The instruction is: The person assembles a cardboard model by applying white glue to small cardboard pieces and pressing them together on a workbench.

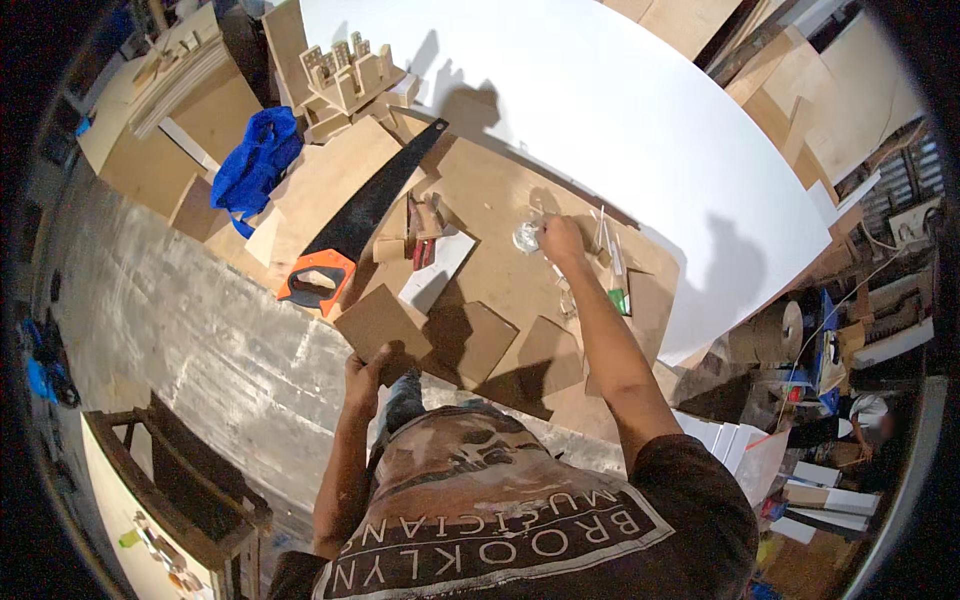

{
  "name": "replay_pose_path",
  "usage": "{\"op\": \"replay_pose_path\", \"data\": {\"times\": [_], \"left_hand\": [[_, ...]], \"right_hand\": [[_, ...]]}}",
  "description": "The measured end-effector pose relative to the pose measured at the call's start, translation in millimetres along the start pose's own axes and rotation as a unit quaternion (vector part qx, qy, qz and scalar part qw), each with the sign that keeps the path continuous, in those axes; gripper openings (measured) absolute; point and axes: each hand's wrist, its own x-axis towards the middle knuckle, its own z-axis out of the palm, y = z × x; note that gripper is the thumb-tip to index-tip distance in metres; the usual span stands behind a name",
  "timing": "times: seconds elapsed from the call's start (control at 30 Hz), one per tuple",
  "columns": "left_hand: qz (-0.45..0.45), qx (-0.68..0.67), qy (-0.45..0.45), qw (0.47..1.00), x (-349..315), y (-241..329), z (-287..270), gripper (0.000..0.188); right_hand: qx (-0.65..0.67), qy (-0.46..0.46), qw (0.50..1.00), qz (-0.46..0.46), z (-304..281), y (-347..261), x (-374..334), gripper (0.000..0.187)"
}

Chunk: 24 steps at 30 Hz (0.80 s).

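My left hand (368,378) is closed on the near edge of a square brown wooden panel (380,325), thumb on top. It holds the panel at the bench's near edge. My right hand (562,242) reaches across the workbench (500,185), its fingers closed beside a small whitish, shiny container (525,237). Whatever those fingers hold is too small to make out. Two more square panels lie to the right of the held one: one panel (475,345) in my shadow and another panel (548,358) beyond it.
A handsaw (365,200) with an orange handle lies at left, near a blue cloth (256,160). Wooden blocks (347,75) stand at the back left. A red tool (424,250) and a white piece (440,268) sit mid-bench. A large white sheet (620,110) spans the back.
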Motion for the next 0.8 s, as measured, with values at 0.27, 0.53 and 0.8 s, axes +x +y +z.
{"op": "replay_pose_path", "data": {"times": [0.27,0.53,0.8], "left_hand": [[0.014,-0.037,0.037,0.999,-3.5,-7.2,-6.0,0.028],[-0.105,-0.232,-0.128,0.959,56.4,36.6,94.7,0.048],[-0.139,-0.283,-0.192,0.929,187.7,16.2,217.0,0.045]], "right_hand": [[0.008,-0.017,0.999,0.048,28.6,-2.3,11.4,0.016],[0.051,0.021,0.998,0.028,34.8,-0.9,12.1,0.016],[0.068,-0.011,0.996,0.056,35.2,0.7,-1.6,0.014]]}}
